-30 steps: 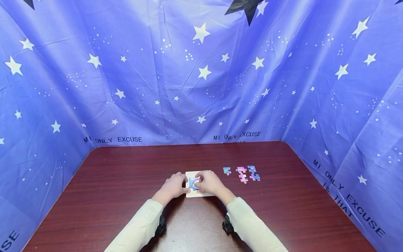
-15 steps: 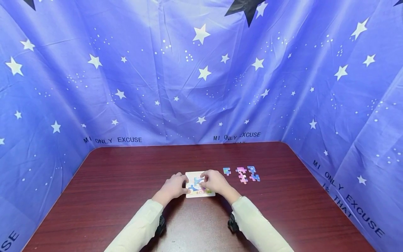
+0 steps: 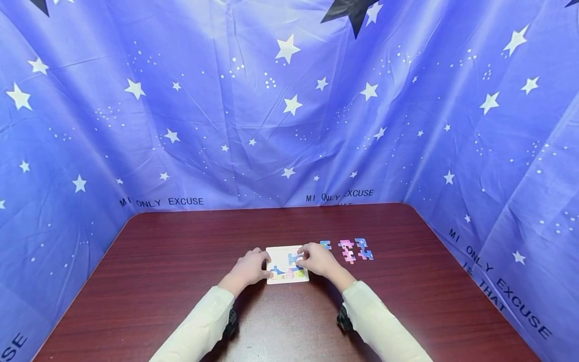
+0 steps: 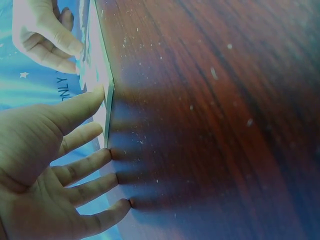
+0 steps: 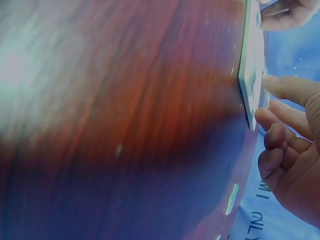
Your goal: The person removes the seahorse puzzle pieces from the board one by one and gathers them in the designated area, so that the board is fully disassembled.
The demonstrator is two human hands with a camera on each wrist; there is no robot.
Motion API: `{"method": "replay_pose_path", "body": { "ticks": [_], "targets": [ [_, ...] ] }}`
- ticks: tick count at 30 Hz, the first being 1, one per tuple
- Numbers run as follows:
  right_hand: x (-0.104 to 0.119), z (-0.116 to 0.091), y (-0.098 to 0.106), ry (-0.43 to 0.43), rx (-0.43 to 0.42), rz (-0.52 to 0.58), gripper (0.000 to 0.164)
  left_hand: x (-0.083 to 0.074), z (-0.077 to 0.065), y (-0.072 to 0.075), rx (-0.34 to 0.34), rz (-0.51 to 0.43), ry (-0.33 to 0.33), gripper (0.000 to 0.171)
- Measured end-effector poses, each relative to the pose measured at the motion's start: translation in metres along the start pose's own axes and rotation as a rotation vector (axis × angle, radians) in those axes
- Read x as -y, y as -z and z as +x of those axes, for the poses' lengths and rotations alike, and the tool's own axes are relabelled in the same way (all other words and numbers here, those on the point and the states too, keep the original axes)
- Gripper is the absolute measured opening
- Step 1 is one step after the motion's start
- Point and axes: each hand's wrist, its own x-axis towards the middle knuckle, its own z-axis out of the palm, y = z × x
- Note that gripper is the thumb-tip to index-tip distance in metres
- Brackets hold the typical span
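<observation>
A pale puzzle board (image 3: 276, 250) lies flat on the table, with several blue, pink and yellow puzzle pieces (image 3: 289, 273) along its near side. My left hand (image 3: 249, 266) rests at the board's left edge. In the left wrist view its thumb touches the board, while the lower fingertips (image 4: 125, 204) rest on the table. Over the board's right part, my right hand (image 3: 318, 259) pinches a blue puzzle piece (image 3: 293, 259) between thumb and forefinger. The right wrist view shows its other fingers (image 5: 272, 157) curled in, and the piece is mostly hidden there.
Right of the board lie several loose pieces: a blue-green piece (image 3: 325, 244) partly behind my right hand, pink pieces (image 3: 346, 244) and blue pieces (image 3: 366, 255). A starry blue curtain (image 3: 253, 110) closes off the back and sides of the brown table (image 3: 181, 236).
My right hand has slid rightward across the board, carrying the blue piece from the left part to the right. More of the near-side pieces now show. The left hand stays in place.
</observation>
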Motion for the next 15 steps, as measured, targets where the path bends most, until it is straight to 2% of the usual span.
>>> {"method": "replay_pose_path", "body": {
  "ticks": [15],
  "targets": [
    [-0.015,-0.005,0.008,-0.034,-0.003,-0.006,0.026,-0.001,0.000,0.001,0.010,-0.002,0.005,0.035]
  ]
}}
